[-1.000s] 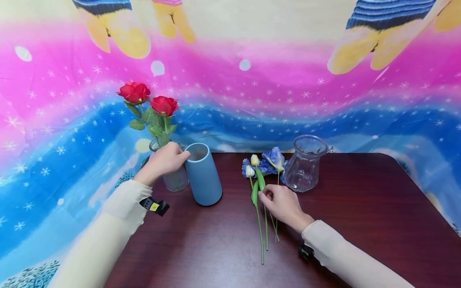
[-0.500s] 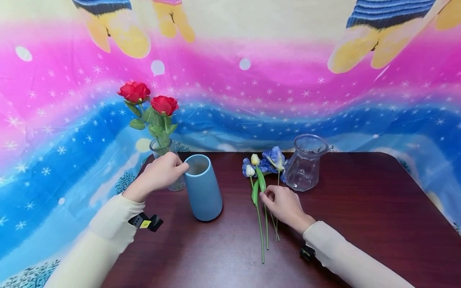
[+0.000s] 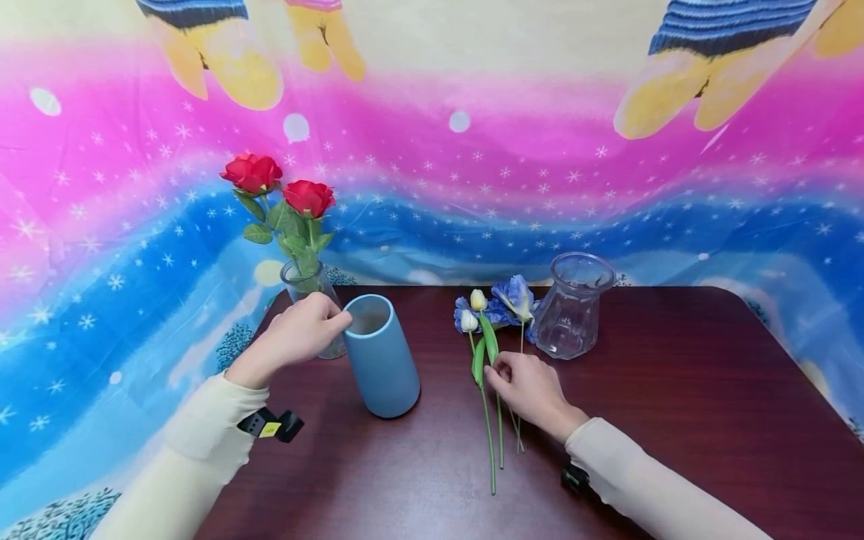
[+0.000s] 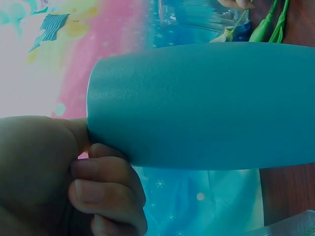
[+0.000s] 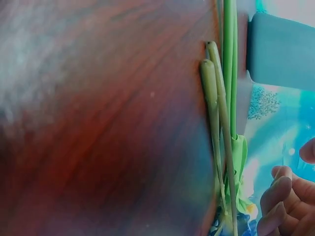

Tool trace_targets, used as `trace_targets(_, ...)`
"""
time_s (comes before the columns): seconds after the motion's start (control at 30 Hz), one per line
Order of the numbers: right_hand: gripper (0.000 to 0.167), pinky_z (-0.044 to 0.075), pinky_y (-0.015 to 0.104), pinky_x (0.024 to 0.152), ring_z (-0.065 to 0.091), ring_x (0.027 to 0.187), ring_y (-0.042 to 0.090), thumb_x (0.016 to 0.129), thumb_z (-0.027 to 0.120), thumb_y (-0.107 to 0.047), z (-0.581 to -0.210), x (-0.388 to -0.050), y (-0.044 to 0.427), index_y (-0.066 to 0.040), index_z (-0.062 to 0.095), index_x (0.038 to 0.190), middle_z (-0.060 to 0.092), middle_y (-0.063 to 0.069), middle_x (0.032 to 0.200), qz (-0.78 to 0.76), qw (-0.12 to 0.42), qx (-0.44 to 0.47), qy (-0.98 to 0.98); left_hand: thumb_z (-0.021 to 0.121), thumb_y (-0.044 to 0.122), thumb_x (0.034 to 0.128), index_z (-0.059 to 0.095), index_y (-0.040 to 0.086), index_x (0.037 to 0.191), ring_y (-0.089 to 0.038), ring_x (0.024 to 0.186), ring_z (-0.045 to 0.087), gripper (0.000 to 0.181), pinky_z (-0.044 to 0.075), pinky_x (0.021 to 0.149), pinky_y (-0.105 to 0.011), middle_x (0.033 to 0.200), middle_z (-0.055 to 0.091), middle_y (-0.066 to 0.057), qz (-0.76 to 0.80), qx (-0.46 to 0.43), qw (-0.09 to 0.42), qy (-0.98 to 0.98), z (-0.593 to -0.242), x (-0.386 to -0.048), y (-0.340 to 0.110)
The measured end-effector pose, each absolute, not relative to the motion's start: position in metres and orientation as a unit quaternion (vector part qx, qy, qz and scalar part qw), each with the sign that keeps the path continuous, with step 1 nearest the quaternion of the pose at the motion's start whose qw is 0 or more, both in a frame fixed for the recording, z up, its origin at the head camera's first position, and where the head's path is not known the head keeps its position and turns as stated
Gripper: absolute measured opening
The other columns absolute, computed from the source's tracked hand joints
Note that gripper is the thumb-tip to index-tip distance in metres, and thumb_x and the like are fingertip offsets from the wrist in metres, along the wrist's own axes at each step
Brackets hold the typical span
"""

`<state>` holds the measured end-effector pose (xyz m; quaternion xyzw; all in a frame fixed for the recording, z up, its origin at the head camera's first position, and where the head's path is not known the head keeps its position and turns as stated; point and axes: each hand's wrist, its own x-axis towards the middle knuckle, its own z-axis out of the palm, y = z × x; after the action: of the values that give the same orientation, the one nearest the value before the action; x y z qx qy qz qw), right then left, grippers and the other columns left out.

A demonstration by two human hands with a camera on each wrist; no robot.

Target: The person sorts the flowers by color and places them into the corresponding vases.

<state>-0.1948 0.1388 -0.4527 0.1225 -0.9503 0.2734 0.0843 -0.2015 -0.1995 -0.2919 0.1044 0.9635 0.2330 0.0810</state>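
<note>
Apparently only roses (image 3: 308, 199) at ten o'clock, in a jar (image 3: 297, 286), are done: left fingers (image 4: 108, 169) pinch the vase (image 3: 382, 364) at seven and empty right fingers (image 5: 278, 194) curl slackly by loose tulips (image 3: 478, 360) at five.

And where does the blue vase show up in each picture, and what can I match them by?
Head: blue vase, left of centre, left hand on its rim.
Left wrist: blue vase across the middle, reaching the right edge.
Right wrist: blue vase at upper right, partly cut off.
Shared landmark: green leaves, just right of centre in head, top right in left wrist, right of centre in right wrist.
</note>
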Motion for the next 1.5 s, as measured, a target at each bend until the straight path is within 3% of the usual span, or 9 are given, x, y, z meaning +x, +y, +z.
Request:
trace_targets(0.23,0.020,0.031,0.029,0.045,0.044,0.048,0.007,0.093,0.069,-0.033,-0.456,-0.194,0.136,-0.024,0.065,0.074,0.046,-0.012,0.052,0.267,0.070,0.126,-0.953,0.044,0.020,0.0985,0.037,0.017,0.054,-0.013,0.045,0.024,0.046,0.023,0.046,-0.027,0.050,0.028,0.005,0.291,0.111,0.091,0.946,-0.302,-0.201,-0.205)
trace_targets(0.53,0.022,0.031,0.027,0.045,0.044,0.047,0.006,0.092,0.069,-0.032,-0.458,-0.192,0.136,-0.024,0.064,0.073,0.048,-0.013,0.053,0.261,0.056,0.134,-0.954,0.045,0.024,0.0996,0.036,0.016,0.055,-0.016,0.045,0.029,0.046,0.023,0.044,-0.027,0.050,0.030,0.006,0.353,0.083,0.023,0.931,-0.322,-0.199,-0.200)
trace_targets(0.73,0.022,0.031,0.025,0.044,0.043,0.046,0.006,0.092,0.070,-0.035,-0.459,-0.188,0.133,-0.024,0.065,0.073,0.047,-0.011,0.052,0.255,0.027,0.143,-0.956,0.045,0.029,0.1032,0.037,0.016,0.056,-0.017,0.046,0.033,0.050,0.025,0.044,-0.028,0.050,0.032,0.006,0.367,0.080,0.006,0.927,-0.327,-0.198,-0.200)
trace_targets(1.27,0.047,0.036,0.030,0.046,0.043,0.048,0.008,0.084,0.080,-0.037,-0.463,-0.182,0.124,-0.022,0.047,0.054,0.041,-0.010,0.049,0.181,-0.012,0.160,-0.970,0.044,0.027,0.1035,0.037,0.016,0.055,-0.016,0.047,0.033,0.050,0.026,0.046,-0.027,0.050,0.032,0.005,0.382,0.076,-0.009,0.921,-0.331,-0.198,-0.199)
trace_targets(1.5,0.040,0.042,0.036,0.049,0.051,0.052,0.009,0.082,0.083,-0.029,-0.460,-0.182,0.121,-0.021,0.051,0.060,0.049,-0.008,0.054,0.165,-0.023,0.165,-0.972,0.045,0.031,0.1036,0.039,0.017,0.056,-0.020,0.049,0.039,0.050,0.027,0.045,-0.029,0.049,0.036,0.005,0.365,0.065,-0.013,0.929,-0.329,-0.195,-0.197)
